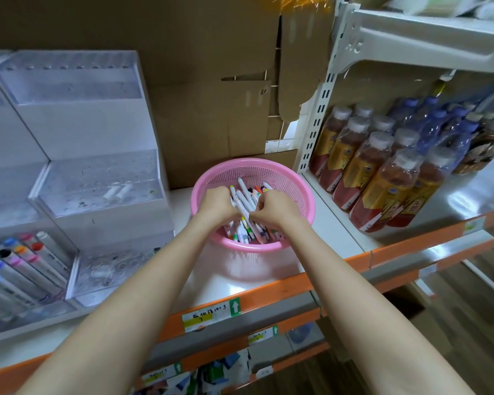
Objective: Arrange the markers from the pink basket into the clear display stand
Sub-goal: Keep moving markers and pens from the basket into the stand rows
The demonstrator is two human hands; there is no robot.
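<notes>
Both left hand [216,205] and right hand [271,208] are curled round markers [246,201] in the pink basket [268,168]; aligned gathering is advised.

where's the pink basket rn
In the head view the pink basket sits mid-frame on the white shelf, right of the clear display stand and left of the bottles, with the left hand and right hand gripping markers inside it.
</notes>
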